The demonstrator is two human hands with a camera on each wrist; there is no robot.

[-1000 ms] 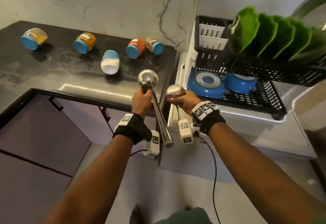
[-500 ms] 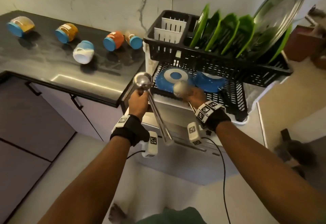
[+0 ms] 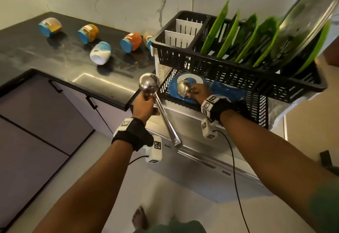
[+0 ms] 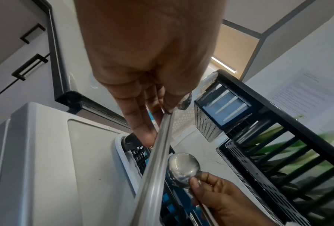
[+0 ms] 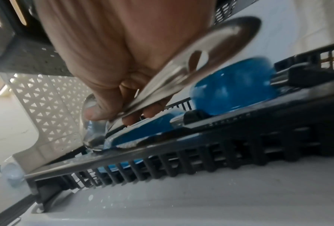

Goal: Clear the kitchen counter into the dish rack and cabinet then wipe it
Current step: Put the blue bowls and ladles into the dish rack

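Note:
My left hand point(image 3: 145, 102) grips a large steel ladle point(image 3: 149, 85) just under its bowl, handle slanting down toward me, held in front of the counter's corner. In the left wrist view its handle point(image 4: 154, 160) runs past my fingers. My right hand point(image 3: 199, 92) holds a smaller steel ladle point(image 3: 183, 88) by the neck over the lower tier of the black dish rack point(image 3: 256, 84), above a blue plate point(image 3: 173, 90). In the right wrist view the smaller ladle's handle point(image 5: 210, 50) crosses my palm, bowl low by the blue plate point(image 5: 143, 134).
Several blue-lidded jars point(image 3: 131, 42) and a white jar point(image 3: 100, 53) lie on the dark counter point(image 3: 36, 53). Green plates point(image 3: 245, 38) and a steel lid point(image 3: 308, 14) stand in the upper rack. A blue bowl point(image 3: 229, 90) lies on the lower tier. Cabinet doors point(image 3: 45, 115) are below left.
Both hands moved right from the counter edge to the rack. My right hand carried the smaller ladle in over the blue plate on the lower tier.

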